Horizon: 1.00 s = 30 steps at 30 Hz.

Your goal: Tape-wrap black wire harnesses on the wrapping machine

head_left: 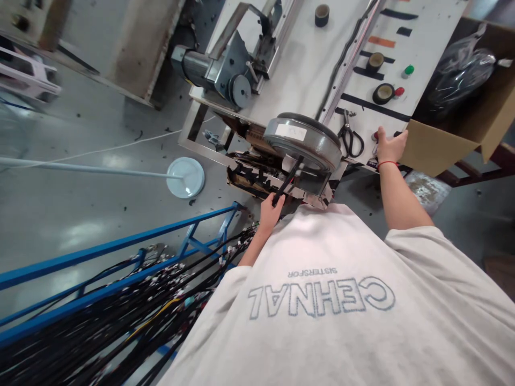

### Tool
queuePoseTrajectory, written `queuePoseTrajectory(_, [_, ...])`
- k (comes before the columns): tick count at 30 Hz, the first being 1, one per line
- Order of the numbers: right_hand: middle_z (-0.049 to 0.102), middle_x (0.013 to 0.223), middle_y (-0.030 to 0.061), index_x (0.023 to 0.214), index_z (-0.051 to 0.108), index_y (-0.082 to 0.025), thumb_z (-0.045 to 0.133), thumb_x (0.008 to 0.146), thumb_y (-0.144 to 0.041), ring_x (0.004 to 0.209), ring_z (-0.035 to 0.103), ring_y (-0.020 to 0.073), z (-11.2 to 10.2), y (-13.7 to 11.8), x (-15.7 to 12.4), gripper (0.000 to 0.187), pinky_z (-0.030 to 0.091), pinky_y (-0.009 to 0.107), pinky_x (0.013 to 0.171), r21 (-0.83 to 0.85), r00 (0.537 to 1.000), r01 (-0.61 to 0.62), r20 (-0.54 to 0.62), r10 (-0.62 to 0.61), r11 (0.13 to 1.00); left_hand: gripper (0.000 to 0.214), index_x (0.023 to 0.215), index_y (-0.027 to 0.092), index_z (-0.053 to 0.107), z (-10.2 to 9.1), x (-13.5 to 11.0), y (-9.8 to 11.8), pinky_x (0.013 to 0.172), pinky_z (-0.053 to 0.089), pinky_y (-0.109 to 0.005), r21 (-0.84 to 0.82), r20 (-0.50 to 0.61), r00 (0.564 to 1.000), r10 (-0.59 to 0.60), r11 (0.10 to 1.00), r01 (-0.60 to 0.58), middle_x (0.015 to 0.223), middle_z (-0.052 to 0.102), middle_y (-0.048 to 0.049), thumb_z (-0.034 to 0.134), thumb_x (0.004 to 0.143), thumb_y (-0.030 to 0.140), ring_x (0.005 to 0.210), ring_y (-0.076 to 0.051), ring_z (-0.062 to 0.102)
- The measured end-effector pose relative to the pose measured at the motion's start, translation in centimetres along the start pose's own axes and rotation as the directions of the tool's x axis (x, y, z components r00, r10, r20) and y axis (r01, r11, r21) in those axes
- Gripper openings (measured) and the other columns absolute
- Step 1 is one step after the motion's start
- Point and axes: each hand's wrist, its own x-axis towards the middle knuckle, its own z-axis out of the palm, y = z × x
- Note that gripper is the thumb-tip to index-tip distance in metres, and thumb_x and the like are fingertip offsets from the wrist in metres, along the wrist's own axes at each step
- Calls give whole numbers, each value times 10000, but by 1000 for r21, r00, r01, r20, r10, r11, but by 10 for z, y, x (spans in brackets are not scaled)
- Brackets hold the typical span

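Black cable (287,182) at white workbench (298,72) — grey floor (80,209); blue rack (112,244)

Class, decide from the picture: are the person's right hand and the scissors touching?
Apart. The head view shows bare white tabletop between the right hand and the scissors.

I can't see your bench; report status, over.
Left hand gripping black cable. Right hand spread at edge of bench, beside cardboard box. Scissors lying near right hand.

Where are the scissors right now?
In the head view, right of centre: the scissors lie on the white tabletop, between the round metal drum and the right hand.
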Motion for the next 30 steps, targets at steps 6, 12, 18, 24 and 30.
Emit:
queuePoseTrajectory(6, [357,1520,270,1494,280,-55,591,878,-528,1438,337,332,2,3,3,837,291,528,1152,11,1000,12,5,-12,1000,344,699,185,551,7,22,15,600,365,-258,19,-8,997,73,997,-72,597,484,14,577,873,480,593,-143,462])
queuePoseTrajectory(12, [342,1517,288,1490,273,-28,573,882,-546,1449,308,339,1,2,1,853,278,520,1159,10,1000,24,11,-24,1000,234,818,178,614,14,37,22,653,408,-258,67,-21,993,119,991,-118,689,603,-19,604,880,404,649,-161,546])
queuePoseTrajectory(18, [319,1525,278,1505,235,-56,557,900,-524,1445,299,342,-4,-3,-3,830,285,527,1141,-6,999,23,45,-22,1000,296,722,185,607,25,44,-8,611,376,-260,127,0,993,115,985,-114,593,546,-11,557,889,424,586,-163,523])
queuePoseTrajectory(24, [371,1507,292,1487,254,37,560,913,-562,1392,367,297,-5,-3,-4,884,262,369,1146,8,1000,31,5,-31,999,421,603,184,514,21,23,-55,564,341,-260,59,9,1000,-19,998,19,527,498,-2,491,894,486,533,-146,471])
queuePoseTrajectory(30, [357,1524,276,1486,240,69,630,897,-514,1417,350,273,-4,-3,0,916,232,320,1158,17,1000,12,4,-12,1000,470,537,186,411,1,-18,-49,505,261,-247,-4,-1,999,54,999,-54,484,354,38,534,863,501,488,-98,334])
